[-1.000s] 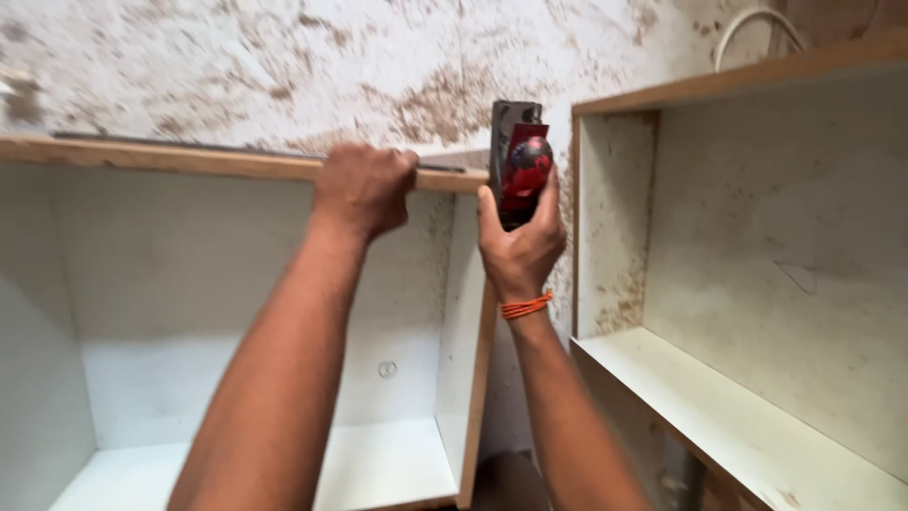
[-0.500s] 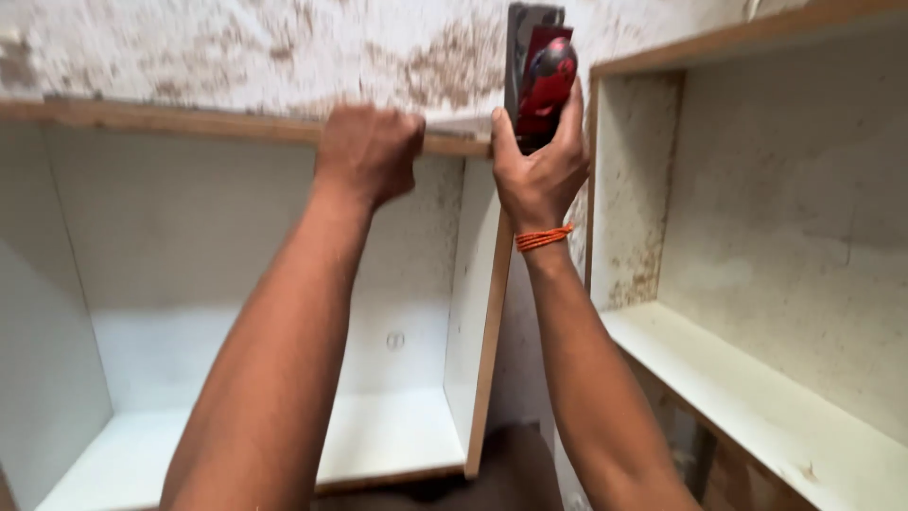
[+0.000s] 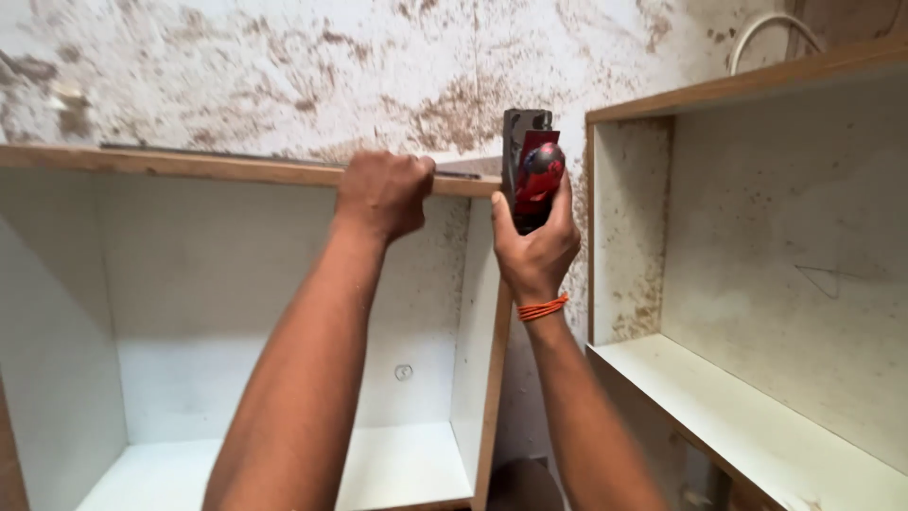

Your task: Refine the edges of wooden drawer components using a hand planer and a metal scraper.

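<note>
1. Left hand (image 3: 380, 194): closed in a fist over the front edge of the top board (image 3: 189, 167) of the left cabinet (image 3: 246, 312), near that board's right end. Fingers curl over the top, knuckles face the camera.
2. Right hand (image 3: 535, 248): wrapped tight round a red & grey hand tool (image 3: 530, 170), held upright, just past the right end of the top board, in the gap btwn the two cabinets. Exact kind of tool: can't tell.
3. Orange band (image 3: 543, 308) sits on the right wrist.
4. Thin dark metal strip (image 3: 227, 152) lies along the back of the top board, vs. the wall; left hand hides part of it.
5. Left cabinet: open front, white inside, small round mark on the back panel.
6. Right cabinet (image 3: 757, 284): open, white inside w/ brown specks, wood-coloured top edge.
7. Wall (image 3: 331, 66) behind: white plaster, brown stains all over.
</note>
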